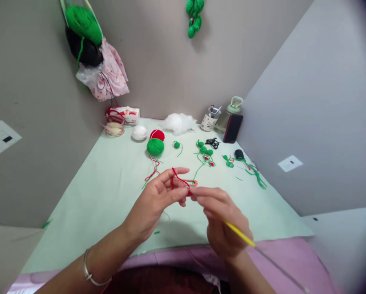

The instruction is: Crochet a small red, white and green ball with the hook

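My left hand (154, 200) pinches a small red crocheted piece (189, 193) between thumb and fingers. Red yarn (180, 178) loops over its raised index finger and runs down to the piece. Close by on the right, my right hand (224, 218) is closed around a crochet hook (239, 233) with a yellow grip; its grey shaft slants down to the right. The fingertips of both hands meet at the red piece, and the hook's working tip is hidden there. Just beyond the fingers shows an orange stitch marker (196, 183); whether it touches them I cannot tell.
Red (157, 134) and green yarn balls (155, 147) lie ahead, with white stuffing (179, 123) behind. Small green crocheted pieces (205, 150), a black claw clip (212, 143) and green yarn scraps (258, 177) lie rightward. A phone (233, 128) leans by a bottle (224, 121).
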Tool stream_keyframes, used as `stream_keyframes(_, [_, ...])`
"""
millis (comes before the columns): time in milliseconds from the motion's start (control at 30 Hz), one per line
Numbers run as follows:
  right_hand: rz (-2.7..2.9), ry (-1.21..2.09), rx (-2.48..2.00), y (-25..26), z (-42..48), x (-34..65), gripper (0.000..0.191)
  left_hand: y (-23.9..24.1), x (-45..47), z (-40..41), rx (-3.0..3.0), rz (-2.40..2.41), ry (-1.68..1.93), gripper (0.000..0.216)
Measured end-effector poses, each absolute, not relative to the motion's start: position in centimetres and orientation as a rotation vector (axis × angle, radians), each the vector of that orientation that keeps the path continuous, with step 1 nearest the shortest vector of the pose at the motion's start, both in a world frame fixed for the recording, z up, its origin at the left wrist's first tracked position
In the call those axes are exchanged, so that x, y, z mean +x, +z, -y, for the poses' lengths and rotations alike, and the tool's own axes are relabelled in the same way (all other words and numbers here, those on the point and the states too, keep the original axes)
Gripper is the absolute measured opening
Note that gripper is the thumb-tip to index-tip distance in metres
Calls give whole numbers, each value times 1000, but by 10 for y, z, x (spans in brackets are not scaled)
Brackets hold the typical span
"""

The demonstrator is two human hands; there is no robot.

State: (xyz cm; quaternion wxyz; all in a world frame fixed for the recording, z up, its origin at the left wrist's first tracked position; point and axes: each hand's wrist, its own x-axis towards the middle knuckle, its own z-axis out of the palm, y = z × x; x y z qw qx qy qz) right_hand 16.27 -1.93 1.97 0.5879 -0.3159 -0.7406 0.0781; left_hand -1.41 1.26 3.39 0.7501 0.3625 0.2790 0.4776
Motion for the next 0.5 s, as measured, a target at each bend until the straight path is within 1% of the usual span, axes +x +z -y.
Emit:
stream_keyframes(167, [1848, 113, -768, 21, -6, 163, 33, 38, -24, -39, 823, -675, 1016, 43])
stream_keyframes(267, [1921, 135, -756, 22, -22, 158, 28, 34, -34, -53, 807, -743, 998, 42])
stream_keyframes(400, [1943, 146, -799, 16, -41, 146, 21, 22, -46, -71, 794, -833, 916, 57])
stream_keyframes(500, [1918, 155, -830, 1, -54, 139, 20, 8, -50, -82, 766, -875, 887, 65])
